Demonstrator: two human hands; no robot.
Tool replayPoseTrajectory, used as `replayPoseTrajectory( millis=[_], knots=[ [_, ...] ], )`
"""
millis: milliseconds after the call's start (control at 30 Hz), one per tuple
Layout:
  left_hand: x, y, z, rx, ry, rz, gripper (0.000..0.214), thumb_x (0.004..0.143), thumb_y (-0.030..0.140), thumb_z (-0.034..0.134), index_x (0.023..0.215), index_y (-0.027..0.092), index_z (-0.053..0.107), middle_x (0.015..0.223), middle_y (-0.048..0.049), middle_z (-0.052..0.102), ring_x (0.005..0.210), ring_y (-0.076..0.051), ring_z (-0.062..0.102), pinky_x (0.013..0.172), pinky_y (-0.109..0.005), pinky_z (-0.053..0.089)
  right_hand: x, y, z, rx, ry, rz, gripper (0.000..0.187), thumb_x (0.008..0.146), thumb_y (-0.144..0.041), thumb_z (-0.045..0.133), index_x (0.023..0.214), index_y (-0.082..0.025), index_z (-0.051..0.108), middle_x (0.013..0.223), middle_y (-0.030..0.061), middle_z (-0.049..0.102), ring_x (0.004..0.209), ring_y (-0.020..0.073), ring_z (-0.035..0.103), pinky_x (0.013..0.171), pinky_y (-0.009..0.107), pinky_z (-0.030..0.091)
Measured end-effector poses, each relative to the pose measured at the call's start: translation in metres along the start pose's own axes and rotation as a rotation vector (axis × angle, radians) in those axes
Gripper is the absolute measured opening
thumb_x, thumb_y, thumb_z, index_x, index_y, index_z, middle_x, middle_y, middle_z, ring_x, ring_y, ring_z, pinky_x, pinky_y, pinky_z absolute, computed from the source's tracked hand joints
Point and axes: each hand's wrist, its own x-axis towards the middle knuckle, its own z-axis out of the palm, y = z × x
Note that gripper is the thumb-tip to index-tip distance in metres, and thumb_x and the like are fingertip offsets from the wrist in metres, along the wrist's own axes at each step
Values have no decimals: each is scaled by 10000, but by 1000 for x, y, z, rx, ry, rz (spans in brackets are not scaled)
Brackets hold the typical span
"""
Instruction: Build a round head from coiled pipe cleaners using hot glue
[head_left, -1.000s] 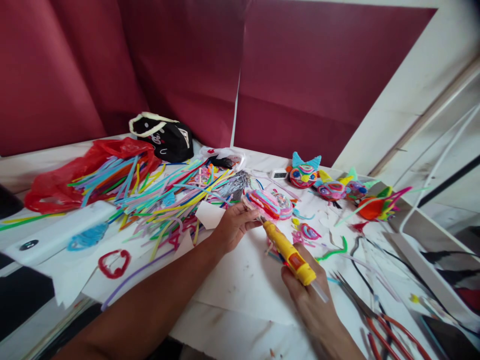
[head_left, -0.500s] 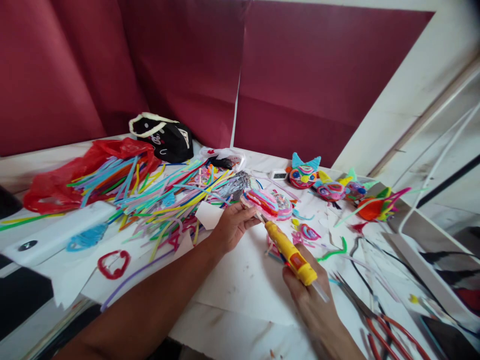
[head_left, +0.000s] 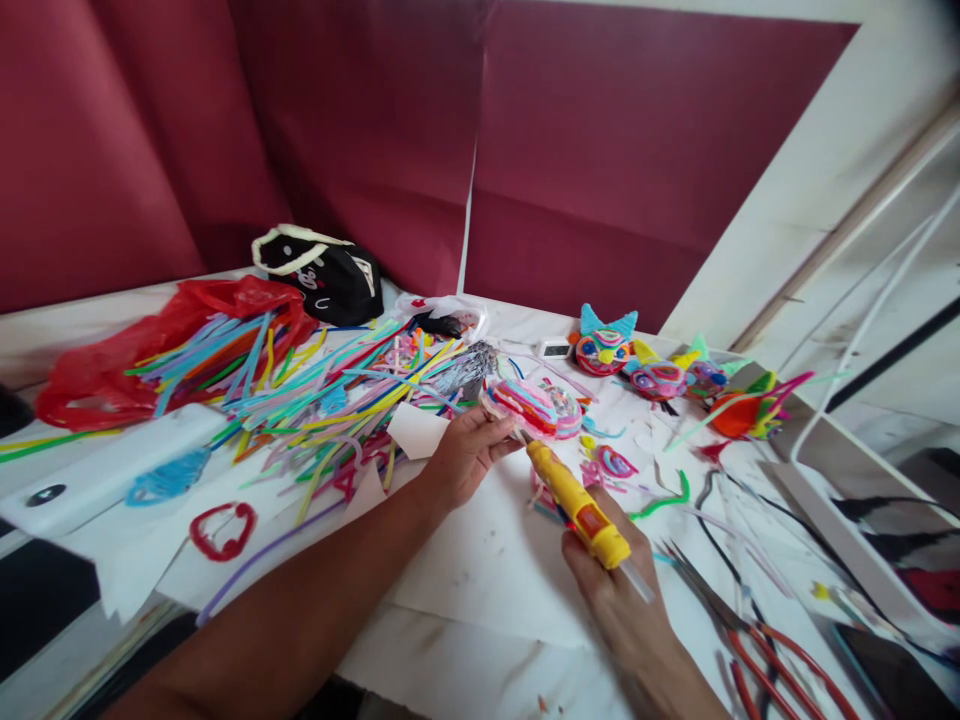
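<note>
My left hand [head_left: 463,455] is closed on a coiled pipe-cleaner piece [head_left: 534,408], pink with red, blue and yellow stripes, held just above the paper-covered table [head_left: 487,560]. My right hand [head_left: 611,590] grips a yellow glue gun [head_left: 576,504] with an orange band. Its nozzle touches the lower edge of the coiled piece. A clear glue stick pokes out of the gun's rear end.
Loose coloured pipe cleaners [head_left: 330,395] spill from a red plastic bag [head_left: 135,350] at the left. A black pouch [head_left: 326,275] sits at the back. Finished colourful mask figures [head_left: 604,345] line the far right. Red-handled scissors [head_left: 757,650] lie near right.
Almost nothing: the view has shifted slightly left and the glue gun tip has stayed at the coiled piece.
</note>
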Motion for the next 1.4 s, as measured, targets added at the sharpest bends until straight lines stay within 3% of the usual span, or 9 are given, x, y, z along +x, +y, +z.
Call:
replayPoseTrajectory(
  millis=[800,1400],
  knots=[
    [5,-1,-4,13,35,72,166,642,224,811,723,144,690,744,-11,696,778,-134,640,820,-281,476,0,3,-1,7,23,34,115,771,-179,490,744,-237,394,656,-55,434,577,131,416,542,262,341],
    [-2,-3,4,63,12,48,190,663,233,782,823,167,704,844,-44,722,965,-213,653,915,-332,463,0,1,-1,7,1,16,120,794,-173,488,753,-234,393,678,-50,422,601,135,402,553,260,337]
  ],
)
